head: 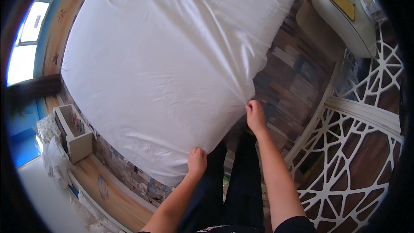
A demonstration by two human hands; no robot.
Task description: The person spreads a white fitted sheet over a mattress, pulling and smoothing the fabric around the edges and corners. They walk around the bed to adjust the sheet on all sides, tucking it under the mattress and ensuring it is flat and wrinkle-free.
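A white bed sheet (139, 64) covers the bed before me and hangs over its near and right sides. My left hand (197, 161) grips the near edge of the sheet with its fingers closed. At the sheet's corner, farther to the right, my right hand (255, 116) pinches the cloth. Folds run from that pinched corner up across the sheet towards the far side. Between the two hands the hem slopes down to the left. The mattress is hidden under the cloth.
Wood-patterned flooring (284, 84) lies right of the bed. A white cabinet (343, 16) stands at the upper right, with a white cut-out lattice panel (323, 191) below. An open white drawer unit (81, 145) and pillows (56, 158) are at the left, below a window (34, 22).
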